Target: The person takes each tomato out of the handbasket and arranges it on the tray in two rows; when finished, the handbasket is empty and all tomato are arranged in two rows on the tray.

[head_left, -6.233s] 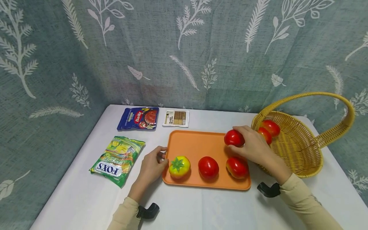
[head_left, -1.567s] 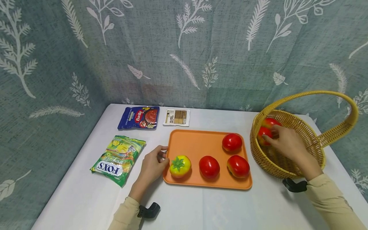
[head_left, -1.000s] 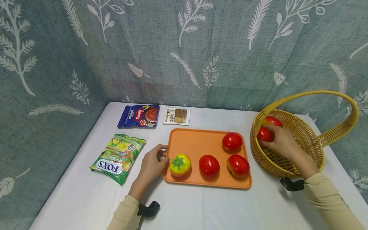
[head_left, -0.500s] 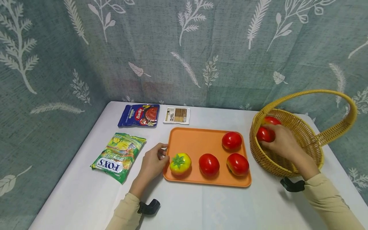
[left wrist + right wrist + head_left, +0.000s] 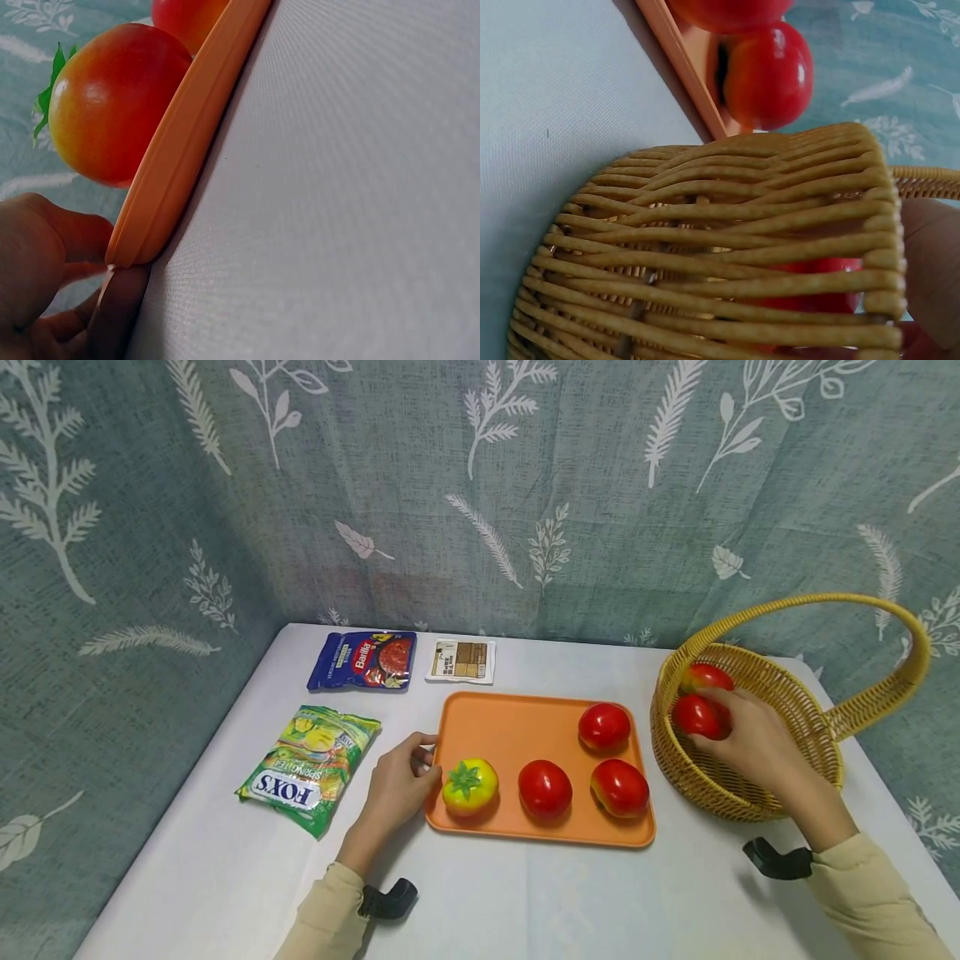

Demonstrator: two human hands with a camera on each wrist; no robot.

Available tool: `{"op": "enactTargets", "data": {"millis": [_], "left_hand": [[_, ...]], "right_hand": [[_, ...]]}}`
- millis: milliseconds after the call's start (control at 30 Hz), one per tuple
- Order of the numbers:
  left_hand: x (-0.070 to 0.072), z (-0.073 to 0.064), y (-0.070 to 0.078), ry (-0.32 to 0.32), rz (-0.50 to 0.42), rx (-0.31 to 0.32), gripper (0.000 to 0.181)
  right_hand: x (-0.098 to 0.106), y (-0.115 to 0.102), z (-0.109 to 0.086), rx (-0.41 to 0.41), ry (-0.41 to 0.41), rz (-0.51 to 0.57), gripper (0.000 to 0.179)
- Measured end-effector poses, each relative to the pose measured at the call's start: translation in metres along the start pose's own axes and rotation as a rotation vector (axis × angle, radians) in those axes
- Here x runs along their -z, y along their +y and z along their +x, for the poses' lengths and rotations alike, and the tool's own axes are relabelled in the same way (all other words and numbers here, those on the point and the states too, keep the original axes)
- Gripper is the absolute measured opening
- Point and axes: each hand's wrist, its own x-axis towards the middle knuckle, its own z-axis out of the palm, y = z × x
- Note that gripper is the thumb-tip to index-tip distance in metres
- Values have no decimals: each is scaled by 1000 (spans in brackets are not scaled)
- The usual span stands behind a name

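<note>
In the head view, my left hand (image 5: 400,783) is at the left edge of an orange tray (image 5: 510,727), thumb and fingers curled at its rim. The left wrist view shows the thumb (image 5: 79,234) against the tray's corner. On the tray lie a yellow-and-red tomato (image 5: 470,787) with a green calyx and several red tomatoes, one of them near the far right corner (image 5: 604,727). My right hand (image 5: 753,743) reaches into a wicker basket (image 5: 810,777) and grips a red tomato (image 5: 697,717). Another tomato (image 5: 707,677) lies behind it. In the right wrist view, the basket wall (image 5: 727,232) partly hides the held tomato.
Left of the tray lies a green FOX'S bag (image 5: 311,768). Behind it are a blue Barilla pouch (image 5: 363,660) and a small white-and-brown packet (image 5: 461,661). The basket's tall handle (image 5: 810,600) arches over its opening. A patterned curtain (image 5: 420,585) stands behind the white table.
Since the earliest frame, my right hand has set a tomato on the tray and moved into the basket. Over the last half second, its gripped tomato has shifted slightly right. My left hand stays put.
</note>
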Motion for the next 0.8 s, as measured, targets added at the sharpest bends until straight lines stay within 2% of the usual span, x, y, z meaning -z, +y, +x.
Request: {"op": "enactTargets", "data": {"millis": [600, 800], "left_hand": [[1, -1, -1, 2, -6, 3, 40], [1, -1, -1, 5, -6, -1, 40]], "right_hand": [[9, -11, -17, 27, 67, -6, 63], [12, -15, -26, 22, 63, -13, 64]]}}
